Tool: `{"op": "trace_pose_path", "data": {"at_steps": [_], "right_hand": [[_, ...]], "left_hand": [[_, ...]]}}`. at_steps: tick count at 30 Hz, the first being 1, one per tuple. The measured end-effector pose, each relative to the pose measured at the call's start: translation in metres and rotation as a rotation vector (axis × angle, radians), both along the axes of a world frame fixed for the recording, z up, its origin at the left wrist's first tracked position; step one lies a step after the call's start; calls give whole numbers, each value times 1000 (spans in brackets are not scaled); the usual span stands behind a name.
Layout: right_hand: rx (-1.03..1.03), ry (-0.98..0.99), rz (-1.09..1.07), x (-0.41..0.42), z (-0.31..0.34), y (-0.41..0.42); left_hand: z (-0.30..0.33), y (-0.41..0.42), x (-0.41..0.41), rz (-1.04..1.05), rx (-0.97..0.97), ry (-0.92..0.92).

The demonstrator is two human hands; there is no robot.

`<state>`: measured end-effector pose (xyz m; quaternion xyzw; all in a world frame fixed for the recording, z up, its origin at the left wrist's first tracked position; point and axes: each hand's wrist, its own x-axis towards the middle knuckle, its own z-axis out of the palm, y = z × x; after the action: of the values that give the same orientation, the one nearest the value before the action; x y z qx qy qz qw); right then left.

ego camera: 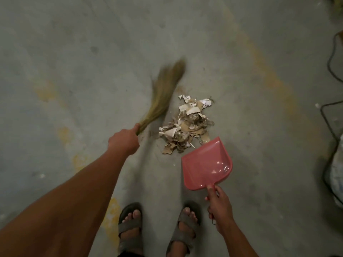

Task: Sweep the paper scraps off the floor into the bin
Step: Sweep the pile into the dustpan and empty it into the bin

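Grey concrete floor (241, 52), worn, with faded yellow paint patches across it. Left arm reaches out long from the lower left corner; left hand (124, 140) is clenched around the bound neck of a grass broom (161, 93). Broom head fans up and right from the fist, bristles blurred, lying just left of the debris and apart from it. Paper scraps (187, 125) sit in one loose heap at centre floor: torn white sheets, brown cardboard bits, greyish dusty fragments. Pink plastic dustpan (206, 166) lies just below and right of the heap, its open lip pointing up toward the scraps, front corner about touching the nearest brown pieces; pan interior bare and glossy. Right hand (219, 208) is wrapped around the dustpan handle, fingers closed, thumb laid along the top near the pan's back wall. Two feet in grey sandals (157, 230) stand at bottom centre, toes toward the heap. Dark cables (332, 58) trail along the right edge. One small white fleck (317, 105) lies alone near those cables, well apart from the pile. Bin cannot be made out.
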<state>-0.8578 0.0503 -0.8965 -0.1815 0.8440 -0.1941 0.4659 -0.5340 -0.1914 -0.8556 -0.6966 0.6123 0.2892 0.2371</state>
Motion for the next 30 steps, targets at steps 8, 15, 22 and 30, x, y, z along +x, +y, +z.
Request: {"op": "trace_pose_path", "data": {"at_steps": [8, 15, 22, 30], "right_hand": [[-4, 0, -51, 33, 24, 9], [3, -28, -75, 49, 50, 7], [-9, -73, -12, 44, 60, 17], [-30, -99, 90, 9, 63, 44]], "left_hand": [[10, 90, 27, 28, -125, 135], [21, 144, 45, 272, -268, 290], [16, 192, 63, 464, -234, 198], [8, 267, 30, 708, 60, 50]]}}
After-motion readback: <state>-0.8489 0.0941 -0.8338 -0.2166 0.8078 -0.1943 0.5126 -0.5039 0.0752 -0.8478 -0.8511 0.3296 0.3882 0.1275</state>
